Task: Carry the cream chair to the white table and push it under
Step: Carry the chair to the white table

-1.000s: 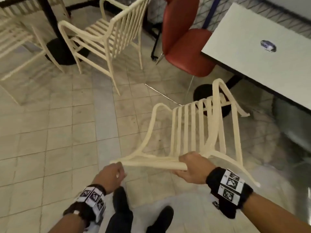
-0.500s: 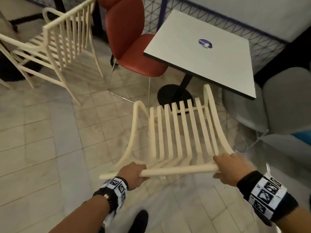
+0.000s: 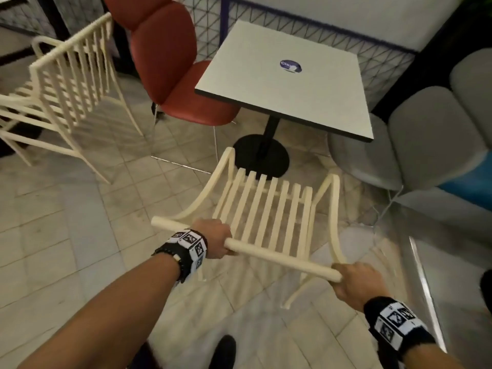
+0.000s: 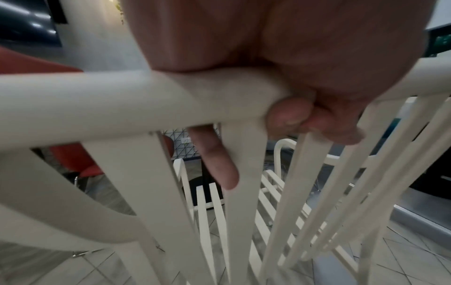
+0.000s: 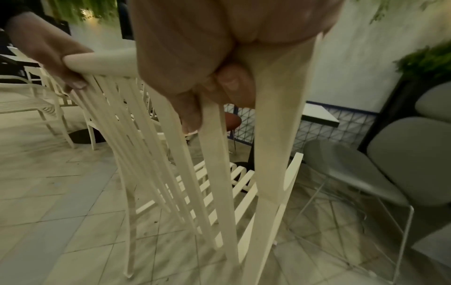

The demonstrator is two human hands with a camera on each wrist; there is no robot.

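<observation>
Cream slats fill the head view: the cream chair [image 3: 269,209] hangs just short of the white worktop [image 3: 287,83], near its black base. Left grip [image 3: 217,242] and right grip [image 3: 358,282] both wrap its top rail. Left wrist view: fingers [image 4: 288,115] curl under the rail. Right wrist view: fingers [image 5: 229,84] clasp the rail's corner.

One round blue sticker [image 3: 290,66] lies on the white table [image 3: 279,83], upper centre-right of the head view. Its white lettering begins "Cis"; the remainder is blurred and unreadable. The wristbands [image 3: 192,242] carry black-and-white square marker patterns, without letters or numbers. The wrist views show no legible text.
</observation>
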